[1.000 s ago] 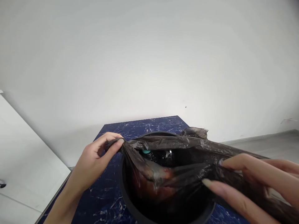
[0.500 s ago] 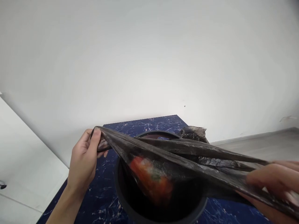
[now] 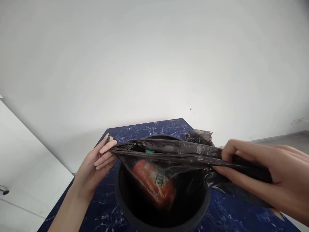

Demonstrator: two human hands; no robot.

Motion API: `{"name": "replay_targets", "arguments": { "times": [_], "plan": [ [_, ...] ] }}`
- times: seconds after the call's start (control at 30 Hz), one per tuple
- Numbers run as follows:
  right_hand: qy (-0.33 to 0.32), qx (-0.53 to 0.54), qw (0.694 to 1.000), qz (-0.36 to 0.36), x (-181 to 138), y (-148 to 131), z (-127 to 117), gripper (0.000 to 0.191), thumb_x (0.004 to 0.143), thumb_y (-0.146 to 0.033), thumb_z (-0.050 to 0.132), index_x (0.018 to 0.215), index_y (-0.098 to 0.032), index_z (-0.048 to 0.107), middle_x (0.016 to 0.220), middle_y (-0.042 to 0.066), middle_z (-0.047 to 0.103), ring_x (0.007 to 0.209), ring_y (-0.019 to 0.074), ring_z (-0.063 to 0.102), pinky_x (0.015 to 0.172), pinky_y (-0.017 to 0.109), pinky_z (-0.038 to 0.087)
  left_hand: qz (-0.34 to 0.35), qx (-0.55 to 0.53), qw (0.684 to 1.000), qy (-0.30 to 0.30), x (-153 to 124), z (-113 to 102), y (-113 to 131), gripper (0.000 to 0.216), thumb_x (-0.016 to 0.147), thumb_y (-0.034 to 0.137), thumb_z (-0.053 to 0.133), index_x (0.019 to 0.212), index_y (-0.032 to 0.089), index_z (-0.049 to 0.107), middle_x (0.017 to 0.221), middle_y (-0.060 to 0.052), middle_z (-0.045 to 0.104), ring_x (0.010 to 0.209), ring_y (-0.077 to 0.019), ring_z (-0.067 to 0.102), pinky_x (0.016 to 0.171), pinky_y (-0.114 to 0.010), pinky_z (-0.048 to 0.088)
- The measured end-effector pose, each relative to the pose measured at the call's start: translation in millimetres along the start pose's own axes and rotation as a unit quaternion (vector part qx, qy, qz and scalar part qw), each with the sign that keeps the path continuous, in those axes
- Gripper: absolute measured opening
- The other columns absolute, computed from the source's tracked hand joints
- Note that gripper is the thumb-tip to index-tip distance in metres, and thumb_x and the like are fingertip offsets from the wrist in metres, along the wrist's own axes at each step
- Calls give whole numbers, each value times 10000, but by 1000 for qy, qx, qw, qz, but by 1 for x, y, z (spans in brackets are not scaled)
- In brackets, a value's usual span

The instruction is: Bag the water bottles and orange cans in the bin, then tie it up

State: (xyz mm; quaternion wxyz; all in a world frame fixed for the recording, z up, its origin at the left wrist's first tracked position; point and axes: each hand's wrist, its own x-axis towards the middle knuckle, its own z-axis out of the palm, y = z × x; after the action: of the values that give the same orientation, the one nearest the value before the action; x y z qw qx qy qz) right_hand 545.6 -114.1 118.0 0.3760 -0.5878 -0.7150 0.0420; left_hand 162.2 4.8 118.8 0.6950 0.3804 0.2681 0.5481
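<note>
A thin dark plastic bag [image 3: 178,151] is stretched flat across the top of a round black bin [image 3: 120,199]. My left hand [image 3: 96,167] pinches the bag's left end between thumb and fingers, beside the bin's left rim. My right hand [image 3: 260,177] is closed around the bag's right end, out past the bin's right side. Through the plastic an orange-red packet [image 3: 154,183] shows, hanging inside the bin. A small teal thing [image 3: 150,150] peeks out under the bag's top edge.
The bin stands on a dark blue marbled surface [image 3: 154,127]. A white wall [image 3: 154,64] fills the background. A white cabinet [image 3: 21,180] sits at the left. Grey floor [image 3: 285,140] shows at the right. A crumpled flap of bag [image 3: 199,137] sticks up behind the bin.
My left hand moved right and down toward the bin rim. My right hand came up and left, now wrapped round the bag's end. The bag's mouth has narrowed to a flat band.
</note>
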Motion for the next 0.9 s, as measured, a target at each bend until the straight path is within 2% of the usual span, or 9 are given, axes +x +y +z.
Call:
{"name": "replay_targets", "arguments": {
  "times": [0.1, 0.17, 0.27, 0.37, 0.47, 0.6, 0.73, 0.8, 0.9],
  "plan": [
    [3, -60, 998, 10, 3, 1, -2, 410, 960, -679, 664, 1242, -388, 727, 774, -23, 804, 355, 159, 529, 386, 302, 461, 32, 80, 996, 26, 1, 8, -6, 466, 1169, 263, 406, 714, 186, 466, 621, 97, 329, 398, -41, 151, 361, -118, 323],
    [13, -92, 996, -2, 7, 3, 0, 392, 975, -690, 630, 1164, -377, 768, 771, -3, 810, 423, 196, 624, 419, 306, 483, 85, 208, 973, 49, 0, 9, -11, 420, 1140, 406, 507, 773, 203, 506, 653, 92, 307, 440, -65, 205, 391, -144, 347],
    [2, -80, 997, -20, 11, 5, 1, 395, 997, -665, 636, 852, -330, 783, 681, 20, 763, 521, 221, 691, 457, 294, 491, 178, 445, 874, 82, -4, 9, -16, 373, 1058, 590, 602, 968, 232, 661, 778, 35, 515, 622, -123, 502, 540, -189, 459],
    [1, 27, 999, -20, 11, 4, -5, 337, 973, -640, 709, 908, -325, 809, 722, 20, 768, 531, 201, 686, 438, 255, 511, 236, 599, 763, 59, -8, 9, -15, 388, 1054, 605, 577, 1011, 245, 716, 1006, -35, 695, 924, -211, 652, 764, -251, 510],
    [-24, 134, 990, -24, 14, 2, -16, 260, 966, -572, 751, 1001, -333, 846, 911, 53, 811, 727, 218, 772, 609, 221, 622, 260, 633, 728, 46, -9, 10, -14, 413, 1087, 562, 525, 857, 243, 649, 864, -6, 656, 802, -192, 606, 743, -270, 448],
    [-107, 318, 939, -76, 30, -1, -19, 208, 989, -477, 747, 1117, -384, 882, 1410, 82, 749, 1261, 341, 742, 1019, 405, 628, 262, 613, 742, 68, -8, 12, -16, 397, 1057, 543, 608, 807, 235, 601, 797, 16, 581, 741, -170, 541, 693, -267, 394],
    [-210, 505, 833, -89, 48, -9, 3, 261, 980, -505, 733, 1041, -302, 885, 1056, 91, 845, 1414, 383, 640, 1244, 600, 432, 222, 547, 804, 71, -10, 11, -18, 415, 1026, 568, 660, 813, 229, 549, 804, 37, 497, 688, -134, 470, 636, -239, 361],
    [-203, 599, 767, -109, 52, -16, 17, 205, 973, -446, 737, 856, -299, 820, 659, 28, 754, 1286, 342, 723, 1286, 593, 378, 193, 516, 832, 67, -12, 10, -19, 435, 1012, 585, 679, 821, 232, 514, 803, 42, 452, 695, -130, 446, 629, -228, 353],
    [-174, 705, 683, -74, 53, -28, 32, 335, 952, -336, 733, 661, -300, 570, 371, -89, 403, 623, 224, 695, 1171, 537, 512, 165, 480, 860, 56, -16, 12, -19, 457, 986, 589, 720, 841, 240, 462, 836, 37, 416, 735, -141, 400, 632, -232, 336]
  ]
}}
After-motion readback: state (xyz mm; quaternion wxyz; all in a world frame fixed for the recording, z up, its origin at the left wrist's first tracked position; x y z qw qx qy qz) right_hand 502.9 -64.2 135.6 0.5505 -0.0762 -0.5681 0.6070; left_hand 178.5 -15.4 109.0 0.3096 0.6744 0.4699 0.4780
